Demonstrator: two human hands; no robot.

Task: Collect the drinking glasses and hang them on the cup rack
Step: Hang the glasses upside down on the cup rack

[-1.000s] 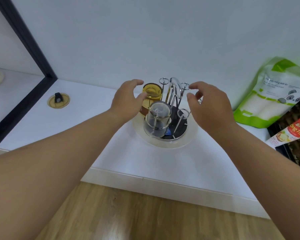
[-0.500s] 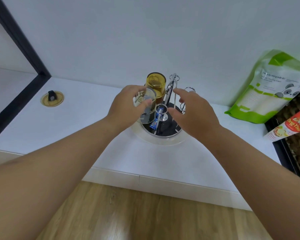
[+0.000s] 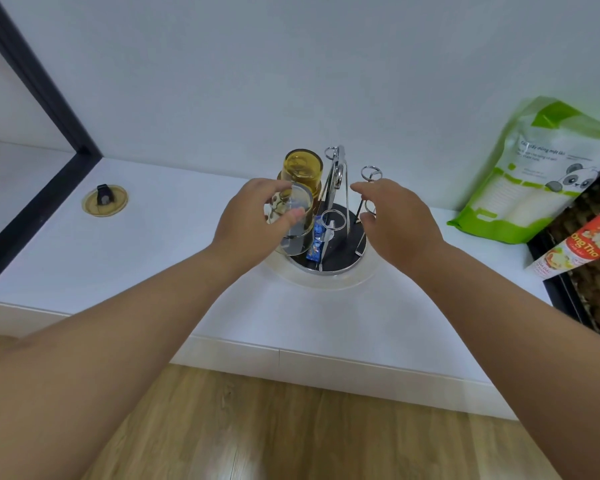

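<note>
Head view, clear glass (image 3: 297,220) between left fingers (image 3: 293,215)

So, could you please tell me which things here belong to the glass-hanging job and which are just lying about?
Job: clear glass gripped by left hand; amber glass; cup rack; right hand.
Lying about: green pouch; red-and-white tube; round lid.
</note>
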